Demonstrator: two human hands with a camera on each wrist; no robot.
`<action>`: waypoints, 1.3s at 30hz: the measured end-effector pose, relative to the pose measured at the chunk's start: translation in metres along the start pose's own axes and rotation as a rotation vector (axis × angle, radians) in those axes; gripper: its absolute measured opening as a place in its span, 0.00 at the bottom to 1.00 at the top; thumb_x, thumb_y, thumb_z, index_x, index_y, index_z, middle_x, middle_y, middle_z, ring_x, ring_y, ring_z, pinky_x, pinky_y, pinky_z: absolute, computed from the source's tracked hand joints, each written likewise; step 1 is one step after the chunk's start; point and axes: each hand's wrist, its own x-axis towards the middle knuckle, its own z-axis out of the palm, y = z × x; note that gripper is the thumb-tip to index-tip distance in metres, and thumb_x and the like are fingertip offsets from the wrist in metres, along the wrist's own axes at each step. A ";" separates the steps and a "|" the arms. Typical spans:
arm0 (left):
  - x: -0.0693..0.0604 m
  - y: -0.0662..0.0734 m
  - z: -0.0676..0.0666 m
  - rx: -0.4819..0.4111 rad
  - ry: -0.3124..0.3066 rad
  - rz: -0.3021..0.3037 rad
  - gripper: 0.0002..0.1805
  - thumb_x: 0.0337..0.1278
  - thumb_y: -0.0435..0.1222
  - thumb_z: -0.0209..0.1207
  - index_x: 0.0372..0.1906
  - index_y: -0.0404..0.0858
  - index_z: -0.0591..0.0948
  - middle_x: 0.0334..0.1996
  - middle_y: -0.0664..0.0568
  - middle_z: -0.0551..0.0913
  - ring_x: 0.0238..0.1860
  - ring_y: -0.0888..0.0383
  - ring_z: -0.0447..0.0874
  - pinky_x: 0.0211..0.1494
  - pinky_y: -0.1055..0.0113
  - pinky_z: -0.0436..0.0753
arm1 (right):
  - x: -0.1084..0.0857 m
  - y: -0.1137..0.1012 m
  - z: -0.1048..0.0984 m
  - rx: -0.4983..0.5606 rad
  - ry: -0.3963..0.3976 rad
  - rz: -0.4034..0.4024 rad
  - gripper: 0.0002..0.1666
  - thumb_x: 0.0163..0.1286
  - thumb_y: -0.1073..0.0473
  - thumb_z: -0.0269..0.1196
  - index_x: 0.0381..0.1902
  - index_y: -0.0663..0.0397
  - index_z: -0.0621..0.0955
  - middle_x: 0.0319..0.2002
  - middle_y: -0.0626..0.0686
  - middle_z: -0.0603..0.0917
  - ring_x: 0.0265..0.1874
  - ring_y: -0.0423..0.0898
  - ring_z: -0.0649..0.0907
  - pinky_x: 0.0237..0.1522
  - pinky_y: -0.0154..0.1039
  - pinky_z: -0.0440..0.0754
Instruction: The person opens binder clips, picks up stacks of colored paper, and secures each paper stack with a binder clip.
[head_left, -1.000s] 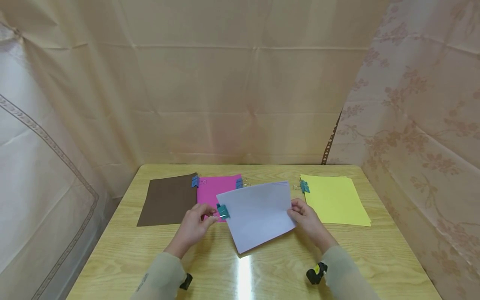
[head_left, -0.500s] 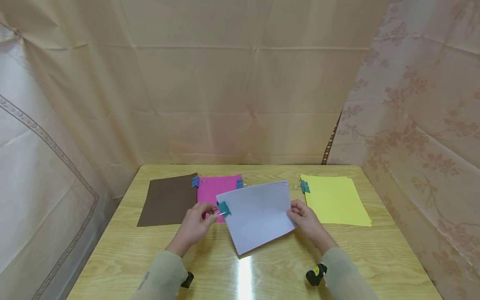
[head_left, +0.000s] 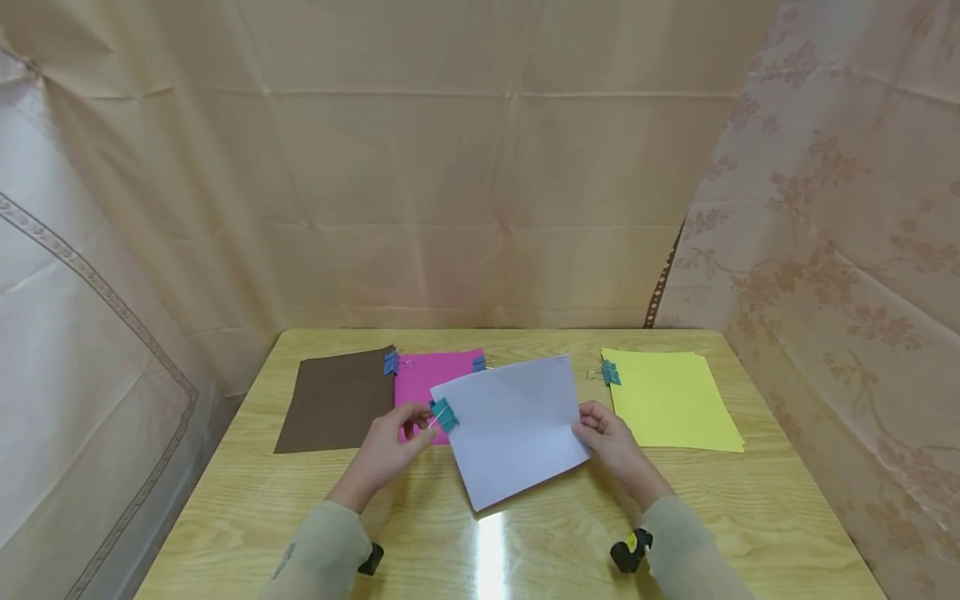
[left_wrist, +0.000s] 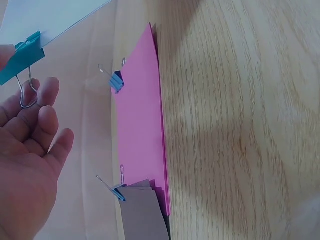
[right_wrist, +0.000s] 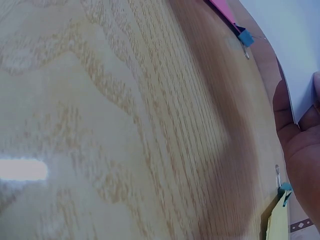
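Note:
A stack of white paper (head_left: 510, 429) is held tilted above the table, a teal binder clip (head_left: 444, 414) on its left edge. My left hand (head_left: 390, 442) holds this clip by its wire handles. In the left wrist view the thumb is at the clip's body, and the lower wire loop lies against the curled fingers (left_wrist: 47, 122). My right hand (head_left: 615, 437) pinches the stack's right edge, thumb on top and fingers beneath. In the right wrist view the paper's corner (right_wrist: 297, 107) shows between thumb and fingers.
Behind the white stack lies a magenta stack (head_left: 420, 379) with a blue binder clip (head_left: 478, 364). To its left is a brown stack (head_left: 337, 404), also with a blue clip (head_left: 391, 362). A yellow stack (head_left: 675, 400) with a teal clip (head_left: 611, 372) lies right on the wooden table (head_left: 570, 550).
The teal clip has turned slightly at the paper's edge, its upper wire handle now across its body. The white stack has shifted a little left and up. Both hands stay nearly in place.

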 end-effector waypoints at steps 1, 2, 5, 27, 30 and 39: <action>0.000 0.000 0.000 -0.003 -0.001 -0.002 0.15 0.67 0.45 0.65 0.52 0.42 0.83 0.38 0.56 0.81 0.40 0.56 0.73 0.42 0.64 0.74 | 0.000 0.000 0.000 0.000 -0.001 -0.001 0.15 0.80 0.63 0.55 0.60 0.62 0.74 0.50 0.56 0.85 0.46 0.45 0.83 0.48 0.34 0.82; 0.000 0.000 0.000 -0.005 -0.003 -0.005 0.16 0.67 0.46 0.65 0.52 0.43 0.83 0.38 0.56 0.81 0.40 0.56 0.73 0.42 0.64 0.74 | 0.000 0.000 0.000 0.004 -0.003 -0.002 0.15 0.80 0.63 0.55 0.60 0.62 0.73 0.50 0.56 0.85 0.46 0.45 0.83 0.48 0.34 0.82; 0.000 -0.001 0.000 -0.011 -0.007 -0.013 0.17 0.67 0.48 0.65 0.53 0.43 0.82 0.39 0.56 0.80 0.40 0.56 0.73 0.42 0.64 0.75 | 0.000 0.001 -0.001 0.010 -0.011 -0.007 0.15 0.80 0.64 0.55 0.60 0.63 0.73 0.49 0.55 0.85 0.46 0.45 0.84 0.48 0.34 0.82; 0.003 -0.004 0.001 -0.129 0.056 -0.054 0.26 0.71 0.52 0.59 0.66 0.45 0.76 0.51 0.50 0.81 0.48 0.51 0.76 0.49 0.59 0.78 | 0.003 0.001 -0.001 0.131 0.050 0.055 0.19 0.78 0.65 0.57 0.62 0.69 0.72 0.44 0.52 0.83 0.42 0.40 0.82 0.45 0.30 0.83; 0.003 -0.004 0.000 -0.145 0.059 -0.067 0.26 0.72 0.51 0.59 0.67 0.45 0.74 0.53 0.50 0.80 0.49 0.50 0.76 0.50 0.59 0.78 | 0.003 0.002 -0.003 0.150 0.077 0.052 0.20 0.78 0.66 0.57 0.63 0.71 0.71 0.45 0.52 0.84 0.42 0.39 0.83 0.45 0.30 0.83; -0.001 -0.009 -0.001 -0.119 0.032 -0.089 0.21 0.74 0.50 0.58 0.62 0.44 0.80 0.53 0.52 0.81 0.49 0.54 0.77 0.53 0.60 0.80 | 0.001 0.004 -0.011 0.196 0.133 0.067 0.21 0.79 0.65 0.56 0.65 0.71 0.69 0.42 0.49 0.84 0.40 0.37 0.84 0.43 0.30 0.84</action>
